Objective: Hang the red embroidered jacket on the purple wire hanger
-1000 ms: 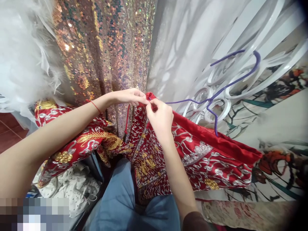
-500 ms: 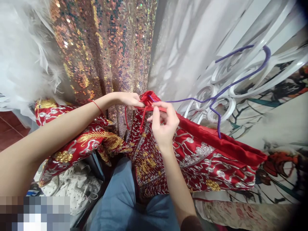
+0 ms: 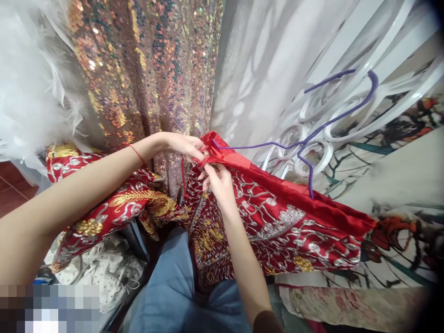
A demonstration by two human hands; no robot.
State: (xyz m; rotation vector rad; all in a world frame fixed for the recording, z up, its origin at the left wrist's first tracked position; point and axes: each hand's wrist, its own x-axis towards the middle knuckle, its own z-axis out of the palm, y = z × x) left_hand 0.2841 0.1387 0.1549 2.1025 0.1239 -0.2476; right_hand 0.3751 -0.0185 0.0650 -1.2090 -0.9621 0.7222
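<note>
A sequined curtain point(image 3: 145, 69) hangs straight behind the hands, with white feathery fabric point(image 3: 31, 83) to its left and a pale sheer drape point(image 3: 270, 60) to its right. White curled metal railing point(image 3: 312, 143) stands close behind the hanger, and printed cloth point(image 3: 398, 249) lies at the right. Spotted white fabric point(image 3: 100, 273) is heaped low at the left, and the person's blue-clad leg point(image 3: 176, 286) sits beneath the forearms.

The red garment point(image 3: 277, 222) hangs on a purple hanger point(image 3: 312, 134). Its top edge runs as the long axis from the corner at the hands down and to the right, with the hook of the hanger pointing up to the right. Another part of the same embroidered cloth spills to the left over the heap. It is bright red satin with a plain band along the top and dense silver and gold embroidery of scrolls below.

The left hand point(image 3: 185, 145) is closed in a pinch on a thin red cord point(image 3: 182, 171) at the garment's top corner. The right hand point(image 3: 217, 180), just below, has its fingers curled onto the same corner and cord.
</note>
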